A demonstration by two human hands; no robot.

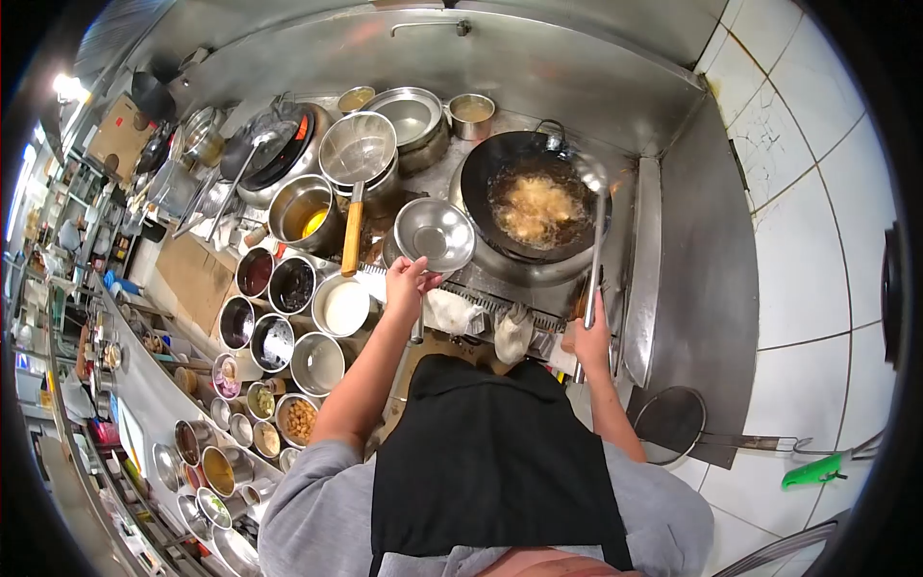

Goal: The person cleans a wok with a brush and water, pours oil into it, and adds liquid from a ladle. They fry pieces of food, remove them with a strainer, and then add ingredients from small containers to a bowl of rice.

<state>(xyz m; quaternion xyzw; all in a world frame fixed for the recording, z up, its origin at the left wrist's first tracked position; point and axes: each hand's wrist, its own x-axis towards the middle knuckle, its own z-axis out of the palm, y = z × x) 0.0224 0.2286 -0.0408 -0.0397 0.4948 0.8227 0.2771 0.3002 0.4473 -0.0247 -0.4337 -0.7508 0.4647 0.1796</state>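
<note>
Left grip [413, 280] clamps 1 bowl [435, 234]; right grip [591, 335] clamps a ladle [597, 252]; ahead of both, a wok [477, 185] holds bubbling food [540, 208], probably frying.

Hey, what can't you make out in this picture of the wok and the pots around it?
In the head view:
- Food in the wok: bubbling obscures what it is.
- Long metal utensil in the right hand: head blurred.
- Pot under the strainer: contents hidden by it.
- Black object far right: cut off by the dark lens edge.
</note>
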